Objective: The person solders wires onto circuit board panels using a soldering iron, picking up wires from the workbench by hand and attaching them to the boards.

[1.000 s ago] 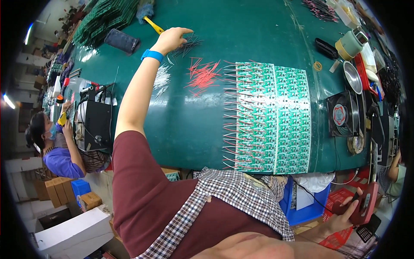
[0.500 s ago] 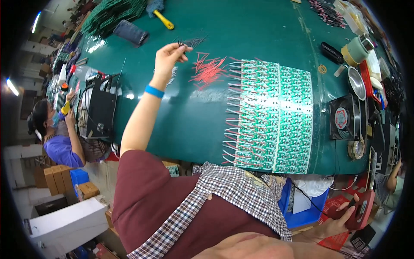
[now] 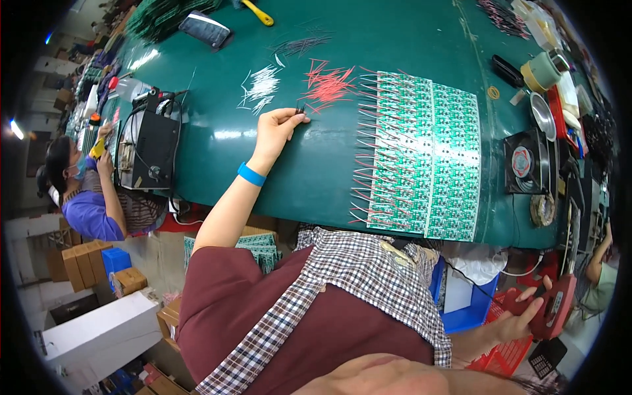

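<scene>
My left hand (image 3: 278, 135), with a blue band on its wrist, pinches a few short black wires (image 3: 301, 110) between thumb and fingertips. Just beyond it on the green table lie a pile of red wires (image 3: 329, 87), a pile of white wires (image 3: 262, 85) and loose dark wires (image 3: 301, 45). To the right is a panel of green circuit boards (image 3: 421, 158), with red and black wires along its left edge. Low at the right, my right hand (image 3: 513, 324) has its fingers round a dark slim handle (image 3: 542, 289), mostly hidden, beside a rounded red object (image 3: 559, 308).
A small fan (image 3: 523, 164), a metal bowl (image 3: 544, 122) and a green cup (image 3: 541, 74) line the right side. At left stand a black box-shaped device (image 3: 148, 151) and a co-worker in purple (image 3: 92, 217). A dark pouch (image 3: 205, 29) and yellow handle (image 3: 259, 13) lie at the back.
My left hand has come nearer, from the dark wires to below the red pile, with the black wires still pinched. The white pile now shows fully. The whole view has shifted slightly.
</scene>
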Demonstrator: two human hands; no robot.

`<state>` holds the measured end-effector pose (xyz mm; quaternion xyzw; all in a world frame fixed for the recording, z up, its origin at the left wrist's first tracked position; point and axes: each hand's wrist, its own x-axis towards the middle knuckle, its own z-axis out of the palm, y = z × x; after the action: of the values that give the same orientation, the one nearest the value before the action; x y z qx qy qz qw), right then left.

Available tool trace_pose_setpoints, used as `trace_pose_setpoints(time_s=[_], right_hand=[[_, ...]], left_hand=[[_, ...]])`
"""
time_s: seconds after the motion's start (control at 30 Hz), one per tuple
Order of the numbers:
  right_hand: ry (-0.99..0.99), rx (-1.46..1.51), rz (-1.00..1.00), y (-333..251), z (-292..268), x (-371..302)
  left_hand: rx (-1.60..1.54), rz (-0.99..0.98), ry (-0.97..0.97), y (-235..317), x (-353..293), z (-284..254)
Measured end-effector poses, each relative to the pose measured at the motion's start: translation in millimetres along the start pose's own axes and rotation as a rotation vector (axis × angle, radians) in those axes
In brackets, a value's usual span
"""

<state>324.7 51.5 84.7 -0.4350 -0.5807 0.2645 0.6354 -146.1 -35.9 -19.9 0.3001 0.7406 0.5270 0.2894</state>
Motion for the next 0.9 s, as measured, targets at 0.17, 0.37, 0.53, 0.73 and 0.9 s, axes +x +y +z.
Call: trace_pose_setpoints(time_s=[0.17, 0.37, 0.53, 0.73, 0.9], right_hand=[[-0.353, -0.107, -0.061, -15, 12, 26], [-0.736, -0.276, -0.498, -14, 134, 74], [-0.969, -0.099, -0.543, 14, 196, 69], [-0.862, 0.023, -0.397, 47, 193, 72], [-1.078, -0.105, -0.598, 52, 184, 71]], left_hand=[[-0.327, -0.089, -0.384, 39, 1, 24], [-0.463, -0.144, -0.923, 100, -9, 75], [-0.351, -0.192, -1.134, 120, 6, 94], [-0.411, -0.285, -1.139, 115, 19, 115], [-0.431, -0.299, -1.14, 118, 21, 135]])
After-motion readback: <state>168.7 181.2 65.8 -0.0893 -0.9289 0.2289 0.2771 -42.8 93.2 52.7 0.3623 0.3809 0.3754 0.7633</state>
